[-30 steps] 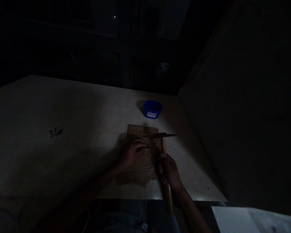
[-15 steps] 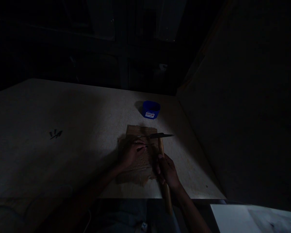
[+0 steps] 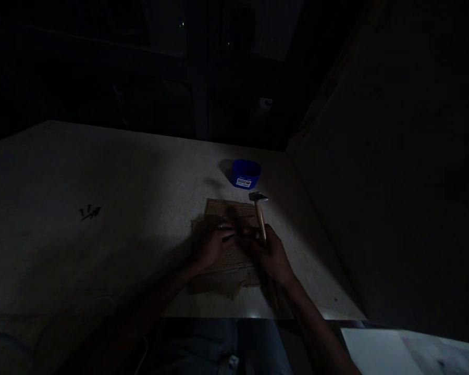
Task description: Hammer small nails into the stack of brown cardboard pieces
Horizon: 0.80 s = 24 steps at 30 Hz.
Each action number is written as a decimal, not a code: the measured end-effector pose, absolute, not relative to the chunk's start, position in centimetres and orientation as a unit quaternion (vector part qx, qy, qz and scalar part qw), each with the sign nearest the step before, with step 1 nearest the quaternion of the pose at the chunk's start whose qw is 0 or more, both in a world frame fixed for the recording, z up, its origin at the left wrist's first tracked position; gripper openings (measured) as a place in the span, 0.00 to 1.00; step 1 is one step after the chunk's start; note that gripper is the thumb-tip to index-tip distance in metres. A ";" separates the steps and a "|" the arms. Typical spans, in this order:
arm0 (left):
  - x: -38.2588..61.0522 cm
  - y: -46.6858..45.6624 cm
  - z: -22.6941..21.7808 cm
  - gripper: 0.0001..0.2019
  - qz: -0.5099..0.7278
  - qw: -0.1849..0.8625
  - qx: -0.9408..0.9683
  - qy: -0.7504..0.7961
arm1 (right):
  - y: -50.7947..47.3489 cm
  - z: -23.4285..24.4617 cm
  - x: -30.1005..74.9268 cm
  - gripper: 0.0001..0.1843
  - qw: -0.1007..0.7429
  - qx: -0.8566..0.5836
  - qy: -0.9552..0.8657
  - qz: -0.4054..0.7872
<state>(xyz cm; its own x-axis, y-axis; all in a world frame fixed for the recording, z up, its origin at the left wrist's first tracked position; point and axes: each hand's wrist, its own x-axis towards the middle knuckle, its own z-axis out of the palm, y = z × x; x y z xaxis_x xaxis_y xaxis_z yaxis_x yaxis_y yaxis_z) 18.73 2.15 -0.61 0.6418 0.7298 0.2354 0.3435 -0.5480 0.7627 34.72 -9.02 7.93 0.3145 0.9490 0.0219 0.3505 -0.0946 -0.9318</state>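
My left hand (image 3: 210, 246) rests over a piece of corrugated cardboard (image 3: 234, 257), its thumb and fingers closed around a small dark nail or screw (image 3: 228, 237). In the dim light its exact kind is hard to make out. My right hand (image 3: 274, 255) is wrapped around the wooden handle of a hammer (image 3: 260, 216), whose metal head points away from me above the board's far right corner. The right fingertips reach over the cardboard close to the left ones. Shadow hides what lies between the two hands.
Beyond the cardboard stands a blue plastic container (image 3: 245, 176) with a white label. Several small dark nails or screws (image 3: 89, 212) lie on the pale table (image 3: 148, 177) to the left. A dark panel (image 3: 375, 182) rises along the right side.
My right hand has moved up and inward, bringing its fingers near the left hand. The hammer's head has shifted farther from me and turned. My left hand has stayed nearly still.
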 end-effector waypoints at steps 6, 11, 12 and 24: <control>18.8 2.0 -0.1 0.07 0.291 0.363 0.827 0.316 | -5.1 4.6 36.0 0.13 0.437 -0.659 -0.511 0.337; 18.7 2.0 0.4 0.07 0.280 0.347 0.845 0.294 | -4.9 3.8 35.8 0.12 0.410 -0.679 -0.500 0.348; 18.7 2.0 0.5 0.07 0.281 0.343 0.847 0.293 | -5.0 3.8 35.8 0.13 0.411 -0.680 -0.501 0.344; 18.9 2.0 0.0 0.06 0.296 0.340 0.838 0.307 | -5.2 4.1 35.7 0.12 0.397 -0.702 -0.514 0.292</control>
